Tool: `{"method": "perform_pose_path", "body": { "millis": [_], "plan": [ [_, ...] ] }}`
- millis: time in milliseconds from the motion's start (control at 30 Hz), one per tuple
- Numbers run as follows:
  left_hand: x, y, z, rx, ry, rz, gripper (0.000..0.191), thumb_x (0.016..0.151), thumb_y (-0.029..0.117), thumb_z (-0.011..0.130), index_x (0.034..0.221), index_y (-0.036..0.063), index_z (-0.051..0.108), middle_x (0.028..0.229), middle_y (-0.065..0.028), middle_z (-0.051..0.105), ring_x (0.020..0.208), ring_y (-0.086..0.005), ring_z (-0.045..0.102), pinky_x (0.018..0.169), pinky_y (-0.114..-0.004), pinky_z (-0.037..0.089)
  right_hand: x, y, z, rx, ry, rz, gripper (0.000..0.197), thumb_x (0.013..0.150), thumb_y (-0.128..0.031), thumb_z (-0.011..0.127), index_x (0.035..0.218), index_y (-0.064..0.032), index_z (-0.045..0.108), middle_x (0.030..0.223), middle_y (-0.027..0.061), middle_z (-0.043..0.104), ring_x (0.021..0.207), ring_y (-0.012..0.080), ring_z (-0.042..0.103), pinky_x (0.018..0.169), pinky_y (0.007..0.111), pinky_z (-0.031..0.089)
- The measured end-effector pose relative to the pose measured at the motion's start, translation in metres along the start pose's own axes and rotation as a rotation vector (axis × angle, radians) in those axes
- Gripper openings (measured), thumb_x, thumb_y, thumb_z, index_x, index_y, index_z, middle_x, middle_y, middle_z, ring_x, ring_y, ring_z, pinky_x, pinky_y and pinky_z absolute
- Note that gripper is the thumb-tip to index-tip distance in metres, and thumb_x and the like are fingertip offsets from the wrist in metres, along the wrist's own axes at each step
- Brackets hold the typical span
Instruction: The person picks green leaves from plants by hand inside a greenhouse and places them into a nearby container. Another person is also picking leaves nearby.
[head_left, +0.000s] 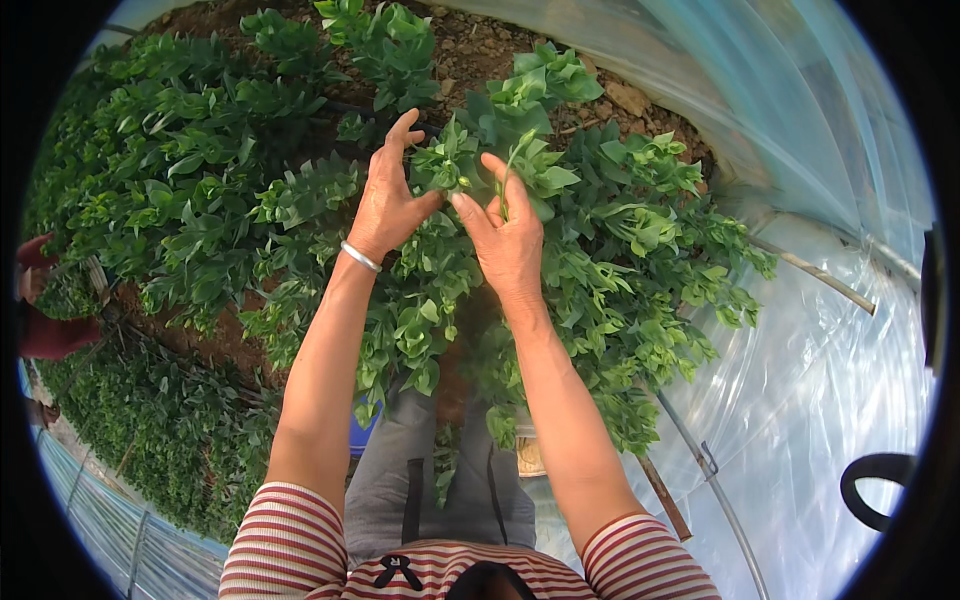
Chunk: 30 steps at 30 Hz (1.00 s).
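Before me a leafy green plant top (448, 159) with a small pale bud (464, 181) stands between my hands. My left hand (390, 191), with a silver bangle at its wrist, is spread on the plant's left side; its thumb reaches in beside the bud. On the other side, my right hand (506, 232) has a thin green shoot (512, 161) tucked in its curled fingers, the tip pointing up. The right thumb comes close to the left thumb just below the bud. Whether either thumb touches the stem is hard to see.
Dense leafy plants (172, 165) fill the left, with more around my legs. Stony soil (480, 52) shows ahead. Plastic sheeting (810, 360) lines the right, with a metal pipe (712, 472) and a wooden stake (814, 274). At the far left, another person's dark red sleeve (56, 337) is visible.
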<state>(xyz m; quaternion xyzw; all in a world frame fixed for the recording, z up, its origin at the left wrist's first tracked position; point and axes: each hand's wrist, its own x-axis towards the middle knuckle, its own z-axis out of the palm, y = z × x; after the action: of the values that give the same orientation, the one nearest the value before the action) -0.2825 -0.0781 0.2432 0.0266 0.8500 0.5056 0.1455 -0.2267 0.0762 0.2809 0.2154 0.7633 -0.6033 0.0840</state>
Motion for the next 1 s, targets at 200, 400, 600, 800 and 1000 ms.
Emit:
{"method": "perform_pose_path", "body": {
  "millis": [200, 400, 600, 800, 1000],
  "plan": [
    [0.018, -0.024, 0.026, -0.075, 0.001, -0.099, 0.084, 0.067, 0.010, 0.084, 0.142, 0.0175, 0.047, 0.109, -0.0090, 0.064, 0.105, -0.0310, 0.058, 0.093, -0.043, 0.049, 0.033, 0.008, 0.009, 0.021, 0.016, -0.049, 0.031, 0.094, -0.026, 0.068, 0.112, 0.0002, 0.068, 0.076, 0.0049, 0.067, 0.067, 0.0087, 0.057, 0.064, 0.027, 0.048],
    [0.020, -0.056, 0.030, 0.094, 0.149, 0.192, 0.031, 0.073, 0.008, 0.077, 0.102, 0.0045, 0.065, 0.105, -0.0112, 0.066, 0.101, -0.0334, 0.062, 0.087, -0.041, 0.050, 0.051, 0.016, 0.000, -0.088, 0.075, 0.048, 0.031, 0.094, -0.030, 0.065, 0.108, -0.0017, 0.068, 0.089, 0.0047, 0.069, 0.079, 0.0107, 0.059, 0.074, 0.028, 0.048],
    [0.009, -0.067, 0.030, 0.004, 0.147, 0.126, 0.028, 0.078, 0.000, 0.073, 0.102, 0.0046, 0.060, 0.087, -0.0088, 0.070, 0.077, -0.0260, 0.067, 0.074, -0.033, 0.053, 0.084, 0.044, 0.017, -0.182, 0.396, 0.140, 0.035, 0.096, -0.031, 0.057, 0.100, 0.0031, 0.064, 0.081, 0.0130, 0.064, 0.073, 0.0260, 0.059, 0.072, 0.039, 0.047],
    [-0.004, -0.064, 0.022, -0.101, 0.114, 0.034, 0.043, 0.077, -0.004, 0.075, 0.113, 0.0070, 0.054, 0.098, -0.0077, 0.072, 0.087, -0.0228, 0.068, 0.080, -0.033, 0.052, 0.099, 0.036, -0.011, 0.728, 0.009, 0.245, 0.014, 0.096, -0.025, 0.049, 0.092, -0.0115, 0.050, 0.066, -0.0057, 0.035, 0.051, 0.0062, 0.026, 0.047, 0.025, 0.021],
    [-0.006, -0.050, 0.023, -0.284, -0.027, 0.077, 0.043, 0.076, -0.003, 0.074, 0.112, 0.0046, 0.053, 0.110, -0.0083, 0.068, 0.102, -0.0182, 0.064, 0.094, -0.032, 0.048, 0.058, 0.011, -0.040, 0.915, -0.289, 0.205, 0.020, 0.096, -0.024, 0.040, 0.095, -0.0092, 0.053, 0.067, -0.0030, 0.046, 0.052, 0.0059, 0.033, 0.048, 0.023, 0.028]
  ]
}}
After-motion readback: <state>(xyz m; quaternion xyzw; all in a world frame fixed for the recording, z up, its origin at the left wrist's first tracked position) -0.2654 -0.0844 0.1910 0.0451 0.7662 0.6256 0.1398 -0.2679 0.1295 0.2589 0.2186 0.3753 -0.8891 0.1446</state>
